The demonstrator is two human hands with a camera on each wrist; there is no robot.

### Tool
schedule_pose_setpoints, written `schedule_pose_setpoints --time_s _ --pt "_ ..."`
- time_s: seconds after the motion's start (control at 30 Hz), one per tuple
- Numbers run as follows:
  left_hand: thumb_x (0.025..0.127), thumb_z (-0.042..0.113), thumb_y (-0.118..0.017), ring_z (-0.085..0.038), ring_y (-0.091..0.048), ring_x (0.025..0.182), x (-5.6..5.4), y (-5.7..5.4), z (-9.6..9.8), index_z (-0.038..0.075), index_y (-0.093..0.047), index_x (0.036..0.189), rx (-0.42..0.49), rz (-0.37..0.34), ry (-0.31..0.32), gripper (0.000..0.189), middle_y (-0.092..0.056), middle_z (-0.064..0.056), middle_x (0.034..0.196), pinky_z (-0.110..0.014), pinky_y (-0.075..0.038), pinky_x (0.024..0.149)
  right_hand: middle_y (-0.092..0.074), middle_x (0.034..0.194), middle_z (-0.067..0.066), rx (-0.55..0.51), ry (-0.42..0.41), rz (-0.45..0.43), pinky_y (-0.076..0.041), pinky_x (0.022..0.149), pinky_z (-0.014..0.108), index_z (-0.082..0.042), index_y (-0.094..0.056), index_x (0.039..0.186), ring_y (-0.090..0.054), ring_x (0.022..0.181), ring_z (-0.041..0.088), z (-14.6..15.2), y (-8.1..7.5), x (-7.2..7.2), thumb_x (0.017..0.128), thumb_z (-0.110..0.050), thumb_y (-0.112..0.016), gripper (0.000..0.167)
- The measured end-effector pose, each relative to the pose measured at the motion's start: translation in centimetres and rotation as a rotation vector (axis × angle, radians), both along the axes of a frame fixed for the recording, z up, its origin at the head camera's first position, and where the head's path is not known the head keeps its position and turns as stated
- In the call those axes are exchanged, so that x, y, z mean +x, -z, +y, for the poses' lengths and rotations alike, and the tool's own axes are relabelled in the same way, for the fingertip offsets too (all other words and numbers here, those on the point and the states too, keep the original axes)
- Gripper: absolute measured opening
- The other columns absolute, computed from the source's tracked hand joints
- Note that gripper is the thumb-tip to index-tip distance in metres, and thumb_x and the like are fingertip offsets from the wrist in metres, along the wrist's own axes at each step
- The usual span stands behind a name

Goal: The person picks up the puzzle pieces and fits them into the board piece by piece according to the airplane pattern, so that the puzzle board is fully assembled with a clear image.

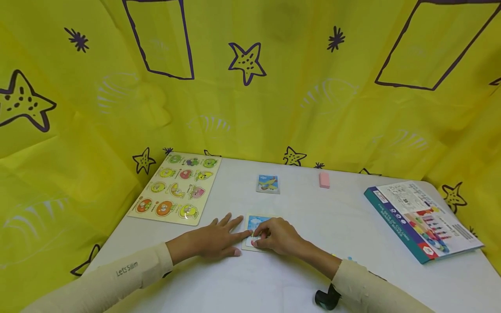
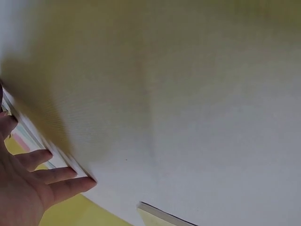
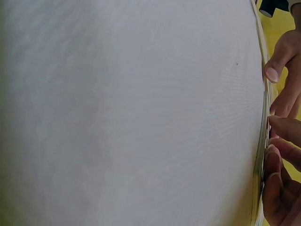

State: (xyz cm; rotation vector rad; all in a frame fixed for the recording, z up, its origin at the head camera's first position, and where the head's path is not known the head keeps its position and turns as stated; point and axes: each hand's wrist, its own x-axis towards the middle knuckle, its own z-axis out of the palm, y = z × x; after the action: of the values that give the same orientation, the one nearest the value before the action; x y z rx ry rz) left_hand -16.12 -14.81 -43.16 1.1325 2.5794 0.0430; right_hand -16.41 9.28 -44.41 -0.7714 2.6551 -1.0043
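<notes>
In the head view, a small picture puzzle board (image 1: 255, 222) with a blue sky lies on the white table, partly covered by my right hand (image 1: 282, 237). The right thumb and index finger pinch a small puzzle piece (image 1: 253, 235) low over the board's picture; most of it is hidden by the fingers. My left hand (image 1: 217, 240) rests on the table with its fingers spread, one fingertip at the board's left edge. The left wrist view shows the same left hand (image 2: 28, 188) with straight fingers. Curled fingers of the right hand (image 3: 280, 188) appear beside the board's edge in the right wrist view.
Behind the board lies another small board with an airplane picture (image 1: 268, 184). A fruit puzzle board (image 1: 176, 178) is at the back left, a pink eraser-like block (image 1: 324, 180) at the back, a boxed set (image 1: 422, 221) at the right. Near the right forearm sits a black object (image 1: 326, 300).
</notes>
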Motion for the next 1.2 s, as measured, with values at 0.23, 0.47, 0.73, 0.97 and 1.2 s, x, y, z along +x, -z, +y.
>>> schedule_pose_setpoints --time_s 0.23,0.47,0.73,0.97,1.2 --pt "0.104 0.053 -0.044 -0.052 -0.026 0.147 0.0 0.2 0.0 0.034 -0.03 0.158 -0.002 0.013 0.003 0.06 -0.023 -0.017 0.166 -0.066 -0.037 0.108 -0.062 0.07 -0.011 -0.013 -0.004 0.0 -0.041 0.057 0.022 -0.01 -0.079 0.093 -0.053 0.065 0.004 0.1 -0.1 0.0 0.084 -0.026 -0.082 0.017" --pt "0.103 0.054 -0.045 -0.051 -0.027 0.147 0.0 0.0 0.0 0.035 -0.031 0.158 -0.009 0.017 -0.001 0.06 -0.023 -0.016 0.166 -0.066 -0.037 0.108 -0.063 0.071 -0.011 -0.014 -0.058 -0.02 -0.043 0.06 0.022 -0.01 -0.078 0.098 -0.053 0.068 0.004 0.6 -0.3 -0.3 0.087 -0.025 -0.08 0.018" --pt "0.104 0.054 -0.043 -0.051 -0.029 0.146 0.0 0.1 0.1 0.033 -0.03 0.159 -0.013 0.028 0.008 0.06 -0.024 -0.018 0.165 -0.066 -0.039 0.107 -0.063 0.079 -0.009 -0.103 -0.099 -0.032 -0.045 0.059 0.02 -0.01 -0.075 0.104 -0.05 0.061 0.002 3.4 -0.8 -1.0 0.091 -0.019 -0.074 0.015" --pt "0.104 0.054 -0.044 -0.053 -0.027 0.146 -0.1 0.2 0.7 0.029 -0.031 0.159 0.023 0.058 -0.004 0.062 -0.024 -0.022 0.164 -0.065 -0.037 0.109 -0.063 0.087 -0.002 -0.135 -0.065 -0.074 -0.044 0.052 0.02 -0.008 -0.073 0.104 -0.049 0.055 0.003 7.8 -1.0 -0.8 0.095 -0.021 -0.071 0.017" --pt "0.104 0.054 -0.043 -0.053 -0.026 0.146 -0.6 0.3 1.4 0.027 -0.031 0.159 0.029 0.069 -0.031 0.062 -0.022 -0.023 0.164 -0.065 -0.037 0.109 -0.063 0.092 0.002 -0.108 0.032 -0.133 -0.044 0.052 0.02 -0.008 -0.071 0.107 -0.052 0.056 0.007 11.9 -1.3 0.2 0.095 -0.023 -0.071 0.019"
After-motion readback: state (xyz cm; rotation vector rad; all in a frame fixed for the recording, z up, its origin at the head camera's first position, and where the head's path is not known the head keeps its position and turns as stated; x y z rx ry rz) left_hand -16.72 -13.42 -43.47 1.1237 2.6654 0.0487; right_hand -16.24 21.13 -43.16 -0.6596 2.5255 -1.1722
